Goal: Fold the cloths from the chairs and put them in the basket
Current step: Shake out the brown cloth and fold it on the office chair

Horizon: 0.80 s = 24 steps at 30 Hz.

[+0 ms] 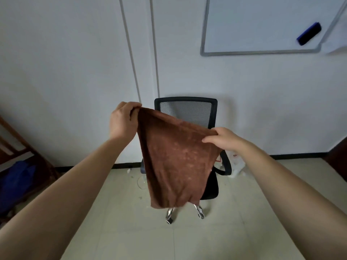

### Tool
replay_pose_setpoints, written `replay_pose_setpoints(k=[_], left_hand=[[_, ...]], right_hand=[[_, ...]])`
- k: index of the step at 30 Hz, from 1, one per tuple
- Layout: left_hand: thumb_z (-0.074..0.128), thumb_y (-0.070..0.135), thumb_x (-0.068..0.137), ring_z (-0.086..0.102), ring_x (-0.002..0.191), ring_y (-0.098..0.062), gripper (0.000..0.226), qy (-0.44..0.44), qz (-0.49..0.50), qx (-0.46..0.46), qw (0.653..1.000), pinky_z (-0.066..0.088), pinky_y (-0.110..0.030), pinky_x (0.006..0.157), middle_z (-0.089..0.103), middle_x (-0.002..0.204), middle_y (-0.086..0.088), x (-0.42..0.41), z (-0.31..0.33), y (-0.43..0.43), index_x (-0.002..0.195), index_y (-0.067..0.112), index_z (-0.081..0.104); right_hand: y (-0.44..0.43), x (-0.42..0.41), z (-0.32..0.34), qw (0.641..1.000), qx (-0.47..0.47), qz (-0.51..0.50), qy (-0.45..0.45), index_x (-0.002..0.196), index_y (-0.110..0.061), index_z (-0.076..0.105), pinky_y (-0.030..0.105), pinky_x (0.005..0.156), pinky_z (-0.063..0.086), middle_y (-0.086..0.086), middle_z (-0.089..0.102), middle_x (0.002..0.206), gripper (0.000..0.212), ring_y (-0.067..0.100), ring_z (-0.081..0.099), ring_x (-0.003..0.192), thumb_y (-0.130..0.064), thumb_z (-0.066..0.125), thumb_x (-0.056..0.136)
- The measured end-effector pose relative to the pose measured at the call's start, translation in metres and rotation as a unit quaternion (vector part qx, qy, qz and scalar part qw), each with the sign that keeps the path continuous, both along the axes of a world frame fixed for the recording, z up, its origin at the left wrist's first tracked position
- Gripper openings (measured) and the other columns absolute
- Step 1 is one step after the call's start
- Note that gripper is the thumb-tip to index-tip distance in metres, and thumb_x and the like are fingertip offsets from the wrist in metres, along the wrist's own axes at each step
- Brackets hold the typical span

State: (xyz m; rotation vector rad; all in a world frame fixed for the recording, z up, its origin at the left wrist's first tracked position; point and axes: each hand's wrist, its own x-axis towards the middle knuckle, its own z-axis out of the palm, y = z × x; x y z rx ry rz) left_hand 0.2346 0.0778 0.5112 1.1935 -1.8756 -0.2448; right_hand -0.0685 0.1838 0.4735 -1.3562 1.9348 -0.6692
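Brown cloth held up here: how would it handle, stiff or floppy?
Likely floppy: the brown cloth sags between the left hand and right hand. Probably light, since pinched corners carry it. It looks plush, so unlikely slippery.

Brown cloth (pixel 174 162) matt terry; chair (pixel 187 109) back black mesh, legs glossy chrome.

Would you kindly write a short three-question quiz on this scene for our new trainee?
1. True or false: the brown cloth lies folded on the chair seat.
2. Which hands grip the cloth's top edge? A) left only B) right only C) both
3. What dark item sticks to the whiteboard?

Key:
1. False; it hangs unfolded in front of the office chair.
2. C; left hand and right hand each pinch a top corner.
3. An eraser.
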Motion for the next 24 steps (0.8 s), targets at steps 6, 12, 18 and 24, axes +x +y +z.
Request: replay_pose_setpoints(k=[6, 12, 18, 24], left_hand=[[0.056, 0.012, 0.094, 0.063, 0.086, -0.024, 0.022, 0.002, -0.041, -0.02, 0.999, 0.046, -0.025, 0.082, 0.068, 0.101, -0.007, 0.023, 0.009, -0.021, 0.109, 0.015, 0.072], [0.066, 0.025, 0.089, 0.062, 0.078, -0.007, 0.014, 0.121, -0.03, 0.039, 0.991, 0.048, -0.015, 0.075, 0.069, 0.087, 0.009, 0.032, 0.027, -0.028, 0.098, 0.017, 0.073], [0.076, 0.024, 0.082, 0.064, 0.067, 0.003, 0.009, 0.31, -0.068, 0.176, 0.932, 0.049, -0.012, 0.068, 0.071, 0.079, 0.008, 0.021, 0.036, -0.045, 0.089, 0.018, 0.075], [0.075, 0.023, 0.084, 0.063, 0.047, -0.005, 0.014, 0.263, -0.08, 0.225, 0.935, 0.042, -0.017, 0.041, 0.071, 0.077, 0.001, -0.006, 0.036, -0.089, 0.095, 0.014, 0.074]], right_hand=[[-0.001, 0.018, 0.029, 0.99, -0.088, -0.107, -0.025, 0.092, -0.01, 0.068, 0.032, 0.073, 0.051, 0.004, 0.07, 0.086, 0.018, 0.021, 0.066, 0.078, -0.022, 0.073, 0.079], [0.001, 0.026, 0.071, 0.96, -0.135, -0.128, -0.209, 0.089, -0.019, 0.059, 0.037, 0.074, 0.041, 0.008, 0.054, 0.088, 0.027, 0.022, 0.052, 0.08, -0.034, 0.053, 0.068], [-0.003, 0.013, 0.089, 0.938, -0.291, -0.179, -0.058, 0.078, -0.024, 0.063, 0.035, 0.073, 0.056, 0.001, 0.07, 0.081, 0.016, 0.012, 0.065, 0.074, -0.034, 0.074, 0.082], [-0.035, -0.03, 0.086, 0.926, -0.317, -0.204, -0.017, 0.077, -0.025, 0.07, 0.027, 0.063, 0.051, -0.002, 0.068, 0.077, 0.025, 0.01, 0.061, 0.066, -0.044, 0.084, 0.07]])
